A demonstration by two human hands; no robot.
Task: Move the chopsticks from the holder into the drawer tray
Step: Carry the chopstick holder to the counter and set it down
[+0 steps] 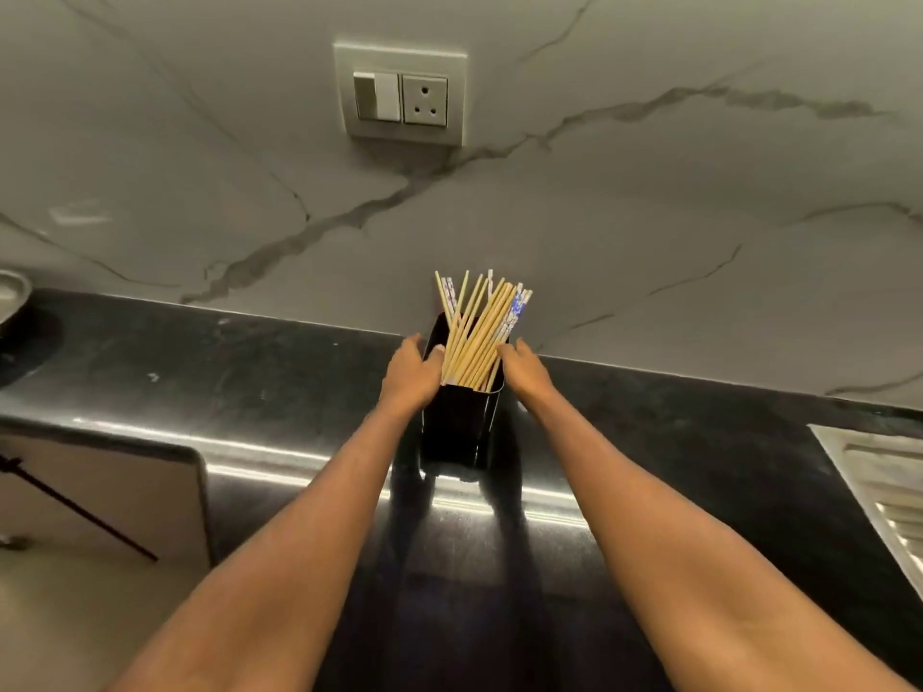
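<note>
A tall black rectangular holder stands on the dark countertop close to the marble wall. Several pale wooden chopsticks, a few with blue-and-white patterned tops, lean to the right inside it. My left hand grips the holder's upper left rim, thumb over the edge. My right hand presses against the upper right rim, fingertips touching the chopsticks. No drawer or tray is in view.
The black countertop runs left to right, with its front edge at left above a light floor. A steel sink drainboard sits at far right. A wall switch and socket is above. A round metal object is at far left.
</note>
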